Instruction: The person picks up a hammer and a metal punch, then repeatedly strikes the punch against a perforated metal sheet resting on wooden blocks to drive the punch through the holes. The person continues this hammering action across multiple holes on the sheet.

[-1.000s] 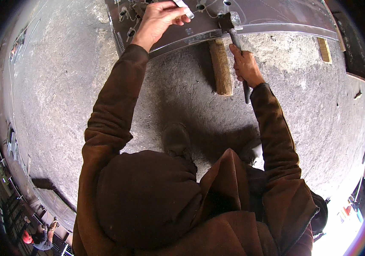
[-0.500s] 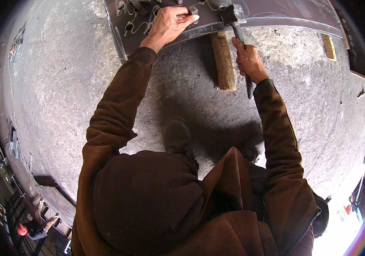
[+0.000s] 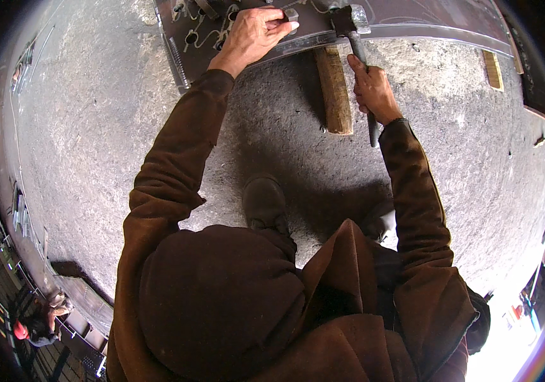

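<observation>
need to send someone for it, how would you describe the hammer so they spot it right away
Start at the big dark metal sheet lying across the top of the concrete floor. At its near edge, above the wooden block propping it, the hammer rests its head on the sheet. It is the only tool with a long dark handle, and it is gripped by the right hand, unlike the small cut-out pieces by the left hand.

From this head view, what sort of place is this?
Likely a metal fabrication yard or workshop: a cut steel plate propped on wooden blocks over a rough concrete floor, and the right hand gripping a hammer.
</observation>
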